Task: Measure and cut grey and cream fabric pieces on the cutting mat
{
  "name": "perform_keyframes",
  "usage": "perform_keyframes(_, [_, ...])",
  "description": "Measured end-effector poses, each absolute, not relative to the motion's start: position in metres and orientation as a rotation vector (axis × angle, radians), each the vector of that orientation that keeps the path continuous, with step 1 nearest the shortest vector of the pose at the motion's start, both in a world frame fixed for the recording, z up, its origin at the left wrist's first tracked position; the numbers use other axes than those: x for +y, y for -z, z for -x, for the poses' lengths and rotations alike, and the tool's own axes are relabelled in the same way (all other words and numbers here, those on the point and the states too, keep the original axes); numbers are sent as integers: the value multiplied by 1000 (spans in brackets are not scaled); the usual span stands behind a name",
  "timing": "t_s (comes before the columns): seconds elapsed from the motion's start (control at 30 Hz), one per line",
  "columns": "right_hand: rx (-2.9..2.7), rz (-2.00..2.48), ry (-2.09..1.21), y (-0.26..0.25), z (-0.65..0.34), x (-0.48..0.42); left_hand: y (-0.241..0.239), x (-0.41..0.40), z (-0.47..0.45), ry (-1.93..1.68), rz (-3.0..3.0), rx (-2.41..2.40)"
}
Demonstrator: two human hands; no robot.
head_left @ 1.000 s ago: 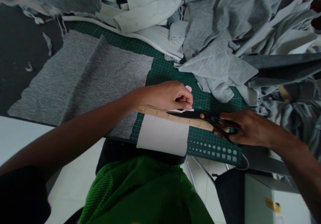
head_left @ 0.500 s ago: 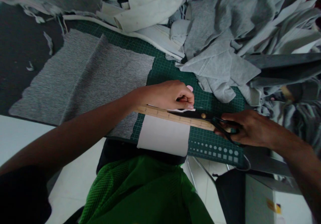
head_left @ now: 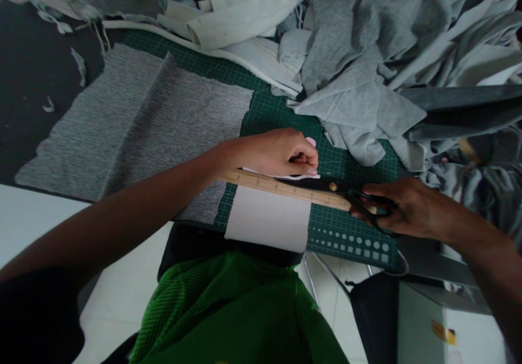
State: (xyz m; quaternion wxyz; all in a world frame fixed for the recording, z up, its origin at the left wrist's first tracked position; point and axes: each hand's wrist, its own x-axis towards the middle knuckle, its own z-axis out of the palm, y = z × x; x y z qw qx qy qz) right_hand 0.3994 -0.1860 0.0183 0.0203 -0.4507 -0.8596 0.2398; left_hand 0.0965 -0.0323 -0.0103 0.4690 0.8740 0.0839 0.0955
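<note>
My right hand (head_left: 408,209) is wrapped round the handles of black scissors (head_left: 333,186), whose blades point left along the upper edge of a wooden ruler (head_left: 281,186). Beneath the ruler lies a pale, off-white piece of fabric (head_left: 267,220) that hangs over the table's near edge. My left hand (head_left: 291,154) is closed just above the blades, its fingertips pinching a narrow white strip of fabric (head_left: 316,177) at the cut edge. A small pink object (head_left: 311,141) shows behind its knuckles. The blade tips are partly hidden beside the left hand.
A green cutting mat (head_left: 269,116) covers the table. Grey fabric (head_left: 191,103) lies flat at left under my left forearm. Heaped grey cloth (head_left: 350,81) and cream cloth (head_left: 244,16) fill the back. A pale box (head_left: 428,320) stands below right.
The whole view has shifted very slightly. Both hands, the scissors and the ruler keep nearly the same places relative to the fabric.
</note>
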Motion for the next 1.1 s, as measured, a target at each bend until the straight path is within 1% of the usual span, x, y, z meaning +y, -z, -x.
perform_keyframes(0.9, [-2619, 1427, -707, -24, -398, -190, 14, -30, -97, -253, -2131, 175])
perform_keyframes(1.1, [-2626, 1479, -745, -26, -395, -191, 14, -30, -97, -265, -2109, 188])
